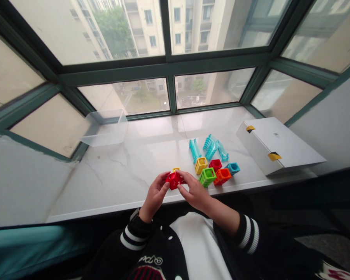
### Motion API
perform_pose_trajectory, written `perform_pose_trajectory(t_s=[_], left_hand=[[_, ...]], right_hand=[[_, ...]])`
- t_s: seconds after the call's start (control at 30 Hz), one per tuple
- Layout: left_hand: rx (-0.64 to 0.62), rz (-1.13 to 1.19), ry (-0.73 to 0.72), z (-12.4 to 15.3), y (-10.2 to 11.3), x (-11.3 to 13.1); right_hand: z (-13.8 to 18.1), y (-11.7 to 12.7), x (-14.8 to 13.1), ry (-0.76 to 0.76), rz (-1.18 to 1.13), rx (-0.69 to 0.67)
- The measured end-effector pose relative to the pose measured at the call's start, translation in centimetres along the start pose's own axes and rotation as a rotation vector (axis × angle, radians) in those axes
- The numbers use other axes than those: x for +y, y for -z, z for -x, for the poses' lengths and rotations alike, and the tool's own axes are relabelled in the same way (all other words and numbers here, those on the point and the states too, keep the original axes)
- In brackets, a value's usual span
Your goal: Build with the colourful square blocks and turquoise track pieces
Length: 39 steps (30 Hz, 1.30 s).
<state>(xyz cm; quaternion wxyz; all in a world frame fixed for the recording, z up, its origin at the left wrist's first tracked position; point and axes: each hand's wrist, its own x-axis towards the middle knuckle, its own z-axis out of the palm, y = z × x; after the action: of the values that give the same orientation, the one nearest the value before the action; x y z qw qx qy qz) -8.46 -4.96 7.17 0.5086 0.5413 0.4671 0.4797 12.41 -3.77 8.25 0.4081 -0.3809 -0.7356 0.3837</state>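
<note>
Near the front edge of the marble sill, my left hand (pixel 156 192) and my right hand (pixel 195 189) grip a red toy building block (pixel 174 180) from both sides. A bit of a yellow piece (pixel 176 169) shows just behind it; whether the two are joined I cannot tell. To the right of my right hand stand a green block (pixel 207 177), a yellow block (pixel 201 165), an orange block (pixel 222 177), another red block (pixel 215 165) and a blue block (pixel 233 168). Clear blue track pieces (pixel 211 146) lie behind these blocks.
A clear plastic bin (pixel 109 128) sits at the back left of the white marble sill (pixel 113 175). On the right stands a white box (pixel 282 144) with yellow-and-black tape tabs. Green-framed windows (pixel 169 70) enclose the sill.
</note>
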Motion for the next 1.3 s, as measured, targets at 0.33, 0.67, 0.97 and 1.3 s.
perform_pose_trajectory(t_s=[0.33, 0.67, 0.97, 1.3], left_hand=[[0.029, 0.192, 0.131, -0.2, -1.0, -0.9], [0.003, 0.262, 0.126, -0.1, -2.0, -0.4], [-0.126, 0.284, 0.152, -0.5, -2.9, 0.8], [-0.21, 0.18, 0.056, -3.2, -6.0, 3.8]], right_hand=[[-0.1, 1.0, -0.9, 0.104, 0.123, -0.002], [-0.1, 0.9, -0.8, 0.175, 0.206, 0.013], [-0.4, 4.3, -2.6, 0.287, 0.206, -0.067], [0.7, 7.2, -1.8, 0.246, 0.347, 0.122]])
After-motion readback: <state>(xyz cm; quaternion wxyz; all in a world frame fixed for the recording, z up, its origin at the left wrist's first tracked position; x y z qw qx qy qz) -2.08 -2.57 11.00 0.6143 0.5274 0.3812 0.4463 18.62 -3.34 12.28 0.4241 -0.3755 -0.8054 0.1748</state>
